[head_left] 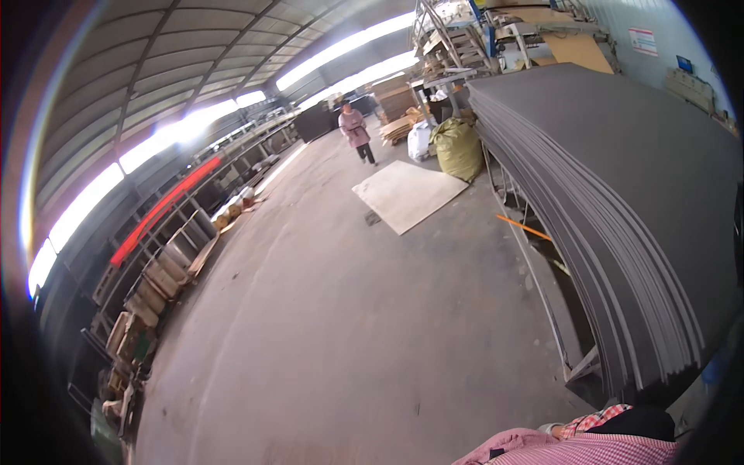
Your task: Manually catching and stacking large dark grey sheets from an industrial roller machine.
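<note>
Grey sheets [612, 132] right, pale board [409, 194] ahead; hands' [556, 432] opening or hold I cannot tell.

Nothing here is actually readable, sorry folks. Best candidate is the sign [643, 42] in the upper right of the frame: white rectangle with reddish print, up on the pale wall [626, 68], but the lettering's way too small and smeary to make out. Further right, near the frame's edge, there's a little screen [684, 64] glowing blue, sitting just above a pale cabinet [689, 89]. Can't tell if it's showing any text either, it's just too tiny.
</note>
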